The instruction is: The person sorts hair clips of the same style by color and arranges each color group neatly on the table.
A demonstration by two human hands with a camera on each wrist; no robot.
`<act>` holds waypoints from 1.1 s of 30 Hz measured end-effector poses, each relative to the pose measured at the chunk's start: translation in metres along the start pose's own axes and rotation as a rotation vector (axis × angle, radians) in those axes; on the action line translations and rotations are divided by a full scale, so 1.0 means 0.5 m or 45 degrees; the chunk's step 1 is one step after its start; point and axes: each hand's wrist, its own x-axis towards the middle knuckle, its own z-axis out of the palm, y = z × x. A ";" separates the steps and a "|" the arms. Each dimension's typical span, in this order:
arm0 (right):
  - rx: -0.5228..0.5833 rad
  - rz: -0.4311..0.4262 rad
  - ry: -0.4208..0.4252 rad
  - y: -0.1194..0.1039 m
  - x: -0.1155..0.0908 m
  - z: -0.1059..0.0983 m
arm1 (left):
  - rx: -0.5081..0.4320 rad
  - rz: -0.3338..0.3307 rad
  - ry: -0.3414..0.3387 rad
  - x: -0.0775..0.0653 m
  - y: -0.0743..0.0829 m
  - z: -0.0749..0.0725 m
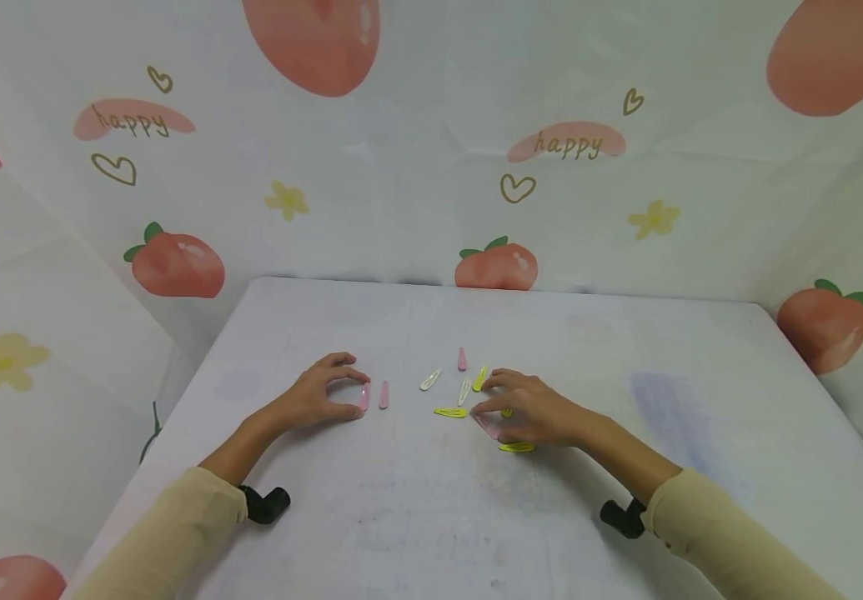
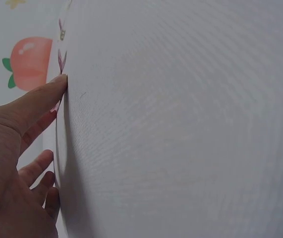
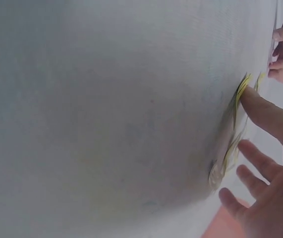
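A bright yellow, teardrop-shaped, metal-looking hair clip (image 1: 449, 412) lies crosswise on the white surface (image 1: 401, 517). Well to its left, the left hand (image 1: 316, 396) pinches a glossy pink, tapered hair clip (image 1: 365, 396) between thumb and fingertips. A matching slim pink hair clip (image 1: 383, 395) lies just beside that grip, on the side toward the crosswise yellow clip; a small rightward swing of the fingertips could knock it askew. The hold seems to be near the ends of the pinched clip, so uneven pressure might flip it loose.

Just right of the crosswise yellow clip, the right hand (image 1: 532, 410) appears to grasp a pale pink, teardrop-shaped hair clip (image 1: 486, 425) between index finger and thumb; how firmly, I cannot tell. Crowding is the bigger risk here. A yellow, tapered hair clip (image 1: 517, 447), to the landmark's right and nearer the person, lies right by the thumb and could be dragged along. Beyond the landmark and to its right, an upright-pointing yellow hair clip (image 1: 479, 378) sits at the outstretched fingertips, with a white, open-framed hair clip (image 1: 464, 392) close by; a careless sweep might scatter both.
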 end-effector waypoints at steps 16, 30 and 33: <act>-0.010 -0.010 0.189 -0.023 0.057 0.012 | 0.016 0.028 -0.003 -0.002 -0.014 -0.002; -0.035 0.044 0.239 -0.082 0.212 0.043 | -0.009 0.021 -0.005 0.000 -0.011 -0.003; -0.065 0.084 0.198 -0.092 0.229 0.052 | -0.006 0.033 -0.002 0.001 -0.012 -0.001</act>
